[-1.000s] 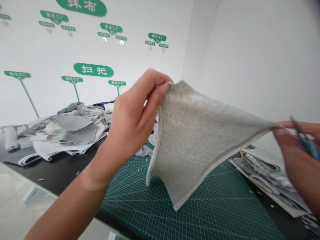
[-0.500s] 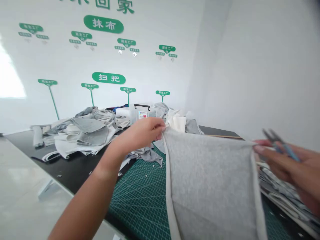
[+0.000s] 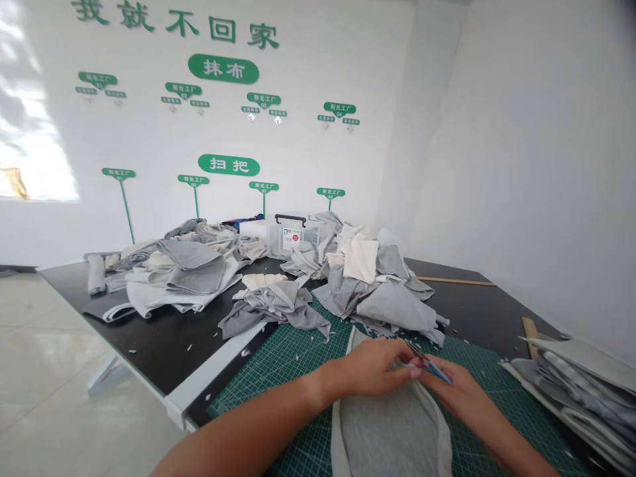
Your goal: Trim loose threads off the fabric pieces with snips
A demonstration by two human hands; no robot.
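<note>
A grey cloth [image 3: 392,430] with pale edges hangs low over the green cutting mat [image 3: 298,397], its upper edge gathered between my hands. My left hand [image 3: 380,364] is closed on that edge, fingers bent over it. My right hand [image 3: 447,384] meets it from the right, closed round small blue-handled thread snips [image 3: 434,369] whose metal blades point up and left. Its fingertips are at the cloth's edge beside my left fingers. Whether they also pinch the cloth is partly hidden.
Heaps of grey and white cloth pieces lie at the left [image 3: 183,265] and centre right [image 3: 377,278]. A clear lidded box [image 3: 293,238] stands behind them. A stack of folded cloth [image 3: 581,397] and wooden strips [image 3: 531,334] lie at the right.
The cloth was stretched wide between both hands; now they have come together and lower, and its top edge is bunched. My right hand moved left with the snips. The view tilted slightly.
</note>
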